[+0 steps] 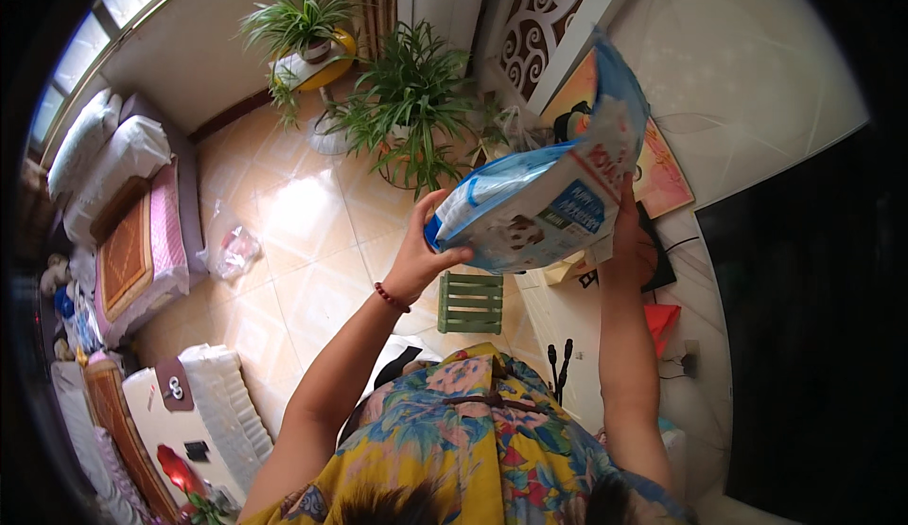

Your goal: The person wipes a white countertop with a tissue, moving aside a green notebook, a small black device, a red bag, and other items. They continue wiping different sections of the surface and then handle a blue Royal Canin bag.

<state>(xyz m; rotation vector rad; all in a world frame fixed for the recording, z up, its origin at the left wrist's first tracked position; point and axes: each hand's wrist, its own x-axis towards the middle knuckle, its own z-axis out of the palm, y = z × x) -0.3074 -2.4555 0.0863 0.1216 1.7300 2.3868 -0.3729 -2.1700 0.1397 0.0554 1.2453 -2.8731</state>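
A large blue and white plastic packaging bag [560,199], printed with a dog picture and writing, is held up in front of me, tilted up to the right. My left hand [424,248] grips its lower left end, the thumb over the near face and the fingers behind; a red bead bracelet is on that wrist. At the bag's right side my right hand [624,216] holds the edge, its fingers partly hidden by the bag. Whether anything is inside the bag cannot be told. A small green slatted stool [471,303] stands on the floor below the bag.
Potted spider plants [411,99] stand ahead, one on a yellow stand [333,74]. Left are a sofa [152,241], a clear plastic bag [234,247] on the tiles and a covered table [159,426]. A large dark television [816,312] and a low white cabinet [578,333] are right.
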